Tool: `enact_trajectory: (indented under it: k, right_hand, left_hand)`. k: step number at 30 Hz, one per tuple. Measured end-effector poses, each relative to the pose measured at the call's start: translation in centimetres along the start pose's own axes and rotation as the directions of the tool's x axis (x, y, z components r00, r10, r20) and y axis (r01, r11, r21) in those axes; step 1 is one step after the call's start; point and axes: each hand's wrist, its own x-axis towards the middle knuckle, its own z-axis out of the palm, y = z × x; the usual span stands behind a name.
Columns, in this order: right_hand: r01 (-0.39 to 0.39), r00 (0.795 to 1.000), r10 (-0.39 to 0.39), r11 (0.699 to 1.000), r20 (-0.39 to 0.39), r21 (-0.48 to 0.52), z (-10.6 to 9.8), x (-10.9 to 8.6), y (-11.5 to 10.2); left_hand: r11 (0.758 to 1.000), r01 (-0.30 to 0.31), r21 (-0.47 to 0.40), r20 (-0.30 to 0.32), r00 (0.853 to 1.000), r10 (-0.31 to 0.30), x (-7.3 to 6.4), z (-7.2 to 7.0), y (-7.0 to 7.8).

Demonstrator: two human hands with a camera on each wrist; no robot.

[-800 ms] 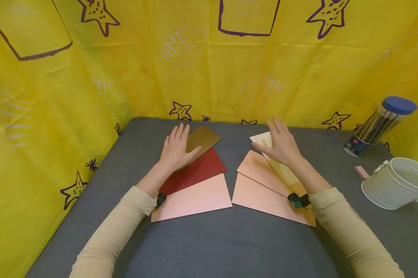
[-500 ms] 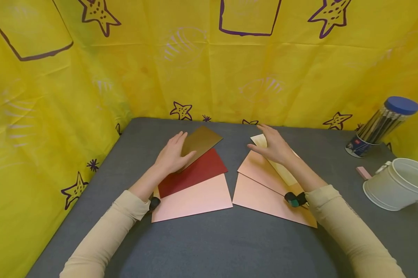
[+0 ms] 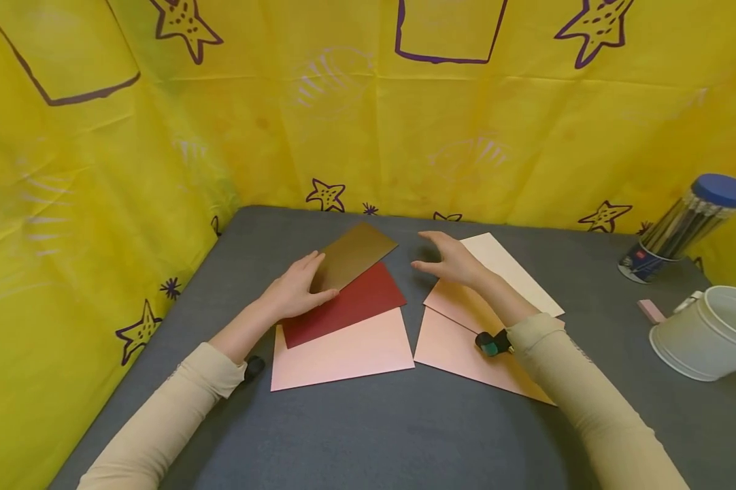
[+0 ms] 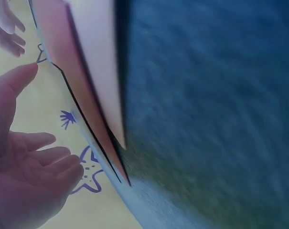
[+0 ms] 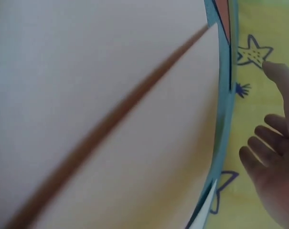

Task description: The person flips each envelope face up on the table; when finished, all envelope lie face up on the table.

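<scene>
Two fans of flat rectangular cards lie on the dark grey table. In the left fan a golden-brown card (image 3: 358, 252) overlaps a dark red card (image 3: 364, 296), which partly covers a pale pink card (image 3: 356, 354). My left hand (image 3: 291, 289) is over the outer ends of the brown and red cards, fingers loosely bent and thumb apart. On the right, a cream card (image 3: 509, 269) tops a peach card (image 3: 450, 299) and a lower pinkish card (image 3: 444, 347). Held over the inner side of that fan, my right hand (image 3: 454, 258) has its thumb and fingers spread, with nothing between them.
At the right stand a clear tube of pencils (image 3: 677, 224) with a blue lid and a white metal bucket (image 3: 705, 337). A small pink block (image 3: 651, 311) lies beside the bucket. Yellow patterned cloth (image 3: 368, 136) hangs behind the table (image 3: 368, 435) and to its left.
My left hand has drawn back toward me and slightly left, uncovering more of the brown card. My right hand has shifted left off the cream card. The cards keep their places.
</scene>
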Motion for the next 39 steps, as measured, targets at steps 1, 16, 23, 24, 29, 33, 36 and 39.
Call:
enact_trajectory:
  k: [1, 16, 23, 24, 29, 33, 36, 39]
  right_hand:
    - [0.010, 1.000, -0.010, 1.000, 0.011, 0.003, 0.2, 0.3, -0.1]
    - [0.090, 0.988, -0.087, 0.996, 0.126, -0.019, 2.7, 3.9, -0.9]
    - [0.064, 0.982, -0.057, 0.997, 0.181, -0.036, 3.2, 4.8, -1.4]
    - [0.056, 0.981, -0.048, 0.998, 0.187, -0.038, 3.2, 4.8, -1.5]
    - [0.039, 0.981, -0.032, 0.999, 0.190, -0.034, 3.4, 4.9, -1.7]
    - [0.051, 0.986, -0.047, 0.999, 0.159, -0.020, 3.5, 5.0, -1.8]
    - [0.071, 0.989, -0.069, 0.997, 0.130, -0.009, 3.4, 5.1, -1.8]
    - [0.099, 0.990, -0.099, 0.995, 0.104, 0.001, 3.4, 5.3, -1.9]
  left_hand:
    - [1.000, 0.003, 0.000, 0.012, 1.000, -0.003, -0.1, 0.0, -0.2]
    - [0.997, 0.054, 0.052, 0.111, 0.992, -0.060, -0.4, 0.6, -1.2]
    - [0.999, 0.041, 0.032, 0.131, 0.990, -0.045, -0.5, 0.6, -1.4]
    - [0.999, 0.042, 0.030, 0.136, 0.990, -0.046, -0.5, 0.6, -1.4]
    - [0.999, 0.047, 0.012, 0.140, 0.989, -0.048, -0.6, 0.4, -1.3]
    - [0.999, 0.041, 0.011, 0.134, 0.990, -0.042, -0.7, 0.3, -1.3]
    - [0.999, 0.043, 0.014, 0.132, 0.990, -0.045, -0.8, 0.2, -1.4]
    - [0.999, 0.048, 0.021, 0.131, 0.990, -0.050, -0.8, 0.1, -1.4]
